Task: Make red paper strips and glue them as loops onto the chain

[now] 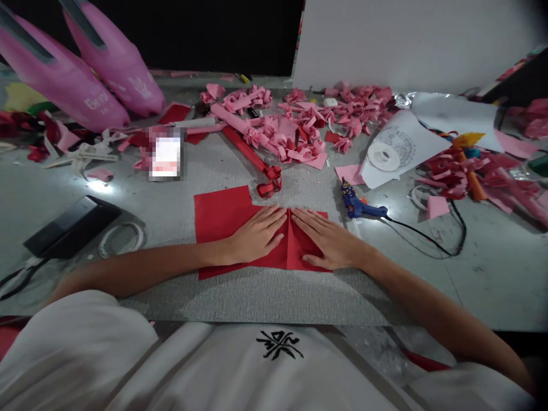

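Red paper [222, 222] lies on the grey table in front of me, with a crease or edge running from top to bottom between my hands. My left hand [257, 234] rests flat on it, left of that line, fingers stretched out. On the right part, my right hand [327, 238] presses flat too, its fingers pointing up and to the left. Both sets of fingertips come close to the paper's upper edge. Just beyond the paper is a red paper stem [246, 149] with a looped end [269, 181].
Pink paper flowers [295, 128] pile up at the back. A blue glue gun [359, 208] with a black cord lies right, near a white tape roll [384, 156]. Left are a black power bank [72, 225], a clear tape ring [121, 240] and two pink bottles [115, 57].
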`<state>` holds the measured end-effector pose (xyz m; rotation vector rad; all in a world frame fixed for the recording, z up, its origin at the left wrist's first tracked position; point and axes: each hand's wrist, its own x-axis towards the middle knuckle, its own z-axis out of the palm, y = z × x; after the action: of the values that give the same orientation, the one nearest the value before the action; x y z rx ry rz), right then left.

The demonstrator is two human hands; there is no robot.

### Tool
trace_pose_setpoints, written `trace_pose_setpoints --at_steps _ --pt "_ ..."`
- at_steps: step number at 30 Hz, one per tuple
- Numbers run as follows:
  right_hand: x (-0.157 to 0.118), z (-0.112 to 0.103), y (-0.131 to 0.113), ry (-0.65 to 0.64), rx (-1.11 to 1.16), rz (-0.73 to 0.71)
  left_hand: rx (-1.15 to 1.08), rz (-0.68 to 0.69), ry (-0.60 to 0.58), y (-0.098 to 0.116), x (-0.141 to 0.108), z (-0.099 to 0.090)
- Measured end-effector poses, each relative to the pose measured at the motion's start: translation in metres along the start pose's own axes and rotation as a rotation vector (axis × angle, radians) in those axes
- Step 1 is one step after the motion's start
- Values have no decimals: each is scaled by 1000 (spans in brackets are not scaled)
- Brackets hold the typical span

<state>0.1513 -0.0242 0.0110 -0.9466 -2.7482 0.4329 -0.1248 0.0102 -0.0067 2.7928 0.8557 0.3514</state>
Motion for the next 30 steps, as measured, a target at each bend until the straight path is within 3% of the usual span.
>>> trace_pose_setpoints --at_steps 15,30 --pt "3 6 -18 8 -77 100 140 10 -75 12 5 -12" --pt "5 14 -29 36 -73 177 107 1 -90 13 6 -12"
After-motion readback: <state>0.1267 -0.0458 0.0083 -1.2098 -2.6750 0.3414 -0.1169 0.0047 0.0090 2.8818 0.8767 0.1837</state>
